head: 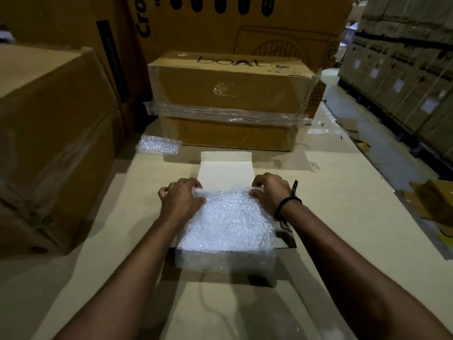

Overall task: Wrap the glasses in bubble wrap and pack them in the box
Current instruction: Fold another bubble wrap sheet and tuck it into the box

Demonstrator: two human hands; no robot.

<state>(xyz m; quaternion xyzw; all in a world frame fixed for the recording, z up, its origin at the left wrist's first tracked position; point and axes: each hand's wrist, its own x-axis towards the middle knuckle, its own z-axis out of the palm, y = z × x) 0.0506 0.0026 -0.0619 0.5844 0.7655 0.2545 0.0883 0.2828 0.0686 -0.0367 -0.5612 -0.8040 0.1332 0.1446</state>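
Note:
A sheet of bubble wrap [226, 224] covers the small box in front of me and hangs down over its near side. The box's pale lid flap [225, 168] lies open behind it. My left hand [181, 200] pinches the wrap's far left edge. At the far right edge, my right hand [268, 192], with a black wrist cord, pinches the wrap too. No glasses can be seen; whatever lies under the wrap is hidden.
A second piece of bubble wrap [158, 144] lies at the back left of the cardboard-covered table [343, 217]. A taped carton marked "boat" [228, 99] stands behind the box. Large cartons [49, 133] wall in the left side; stacked cartons [404, 69] line the right.

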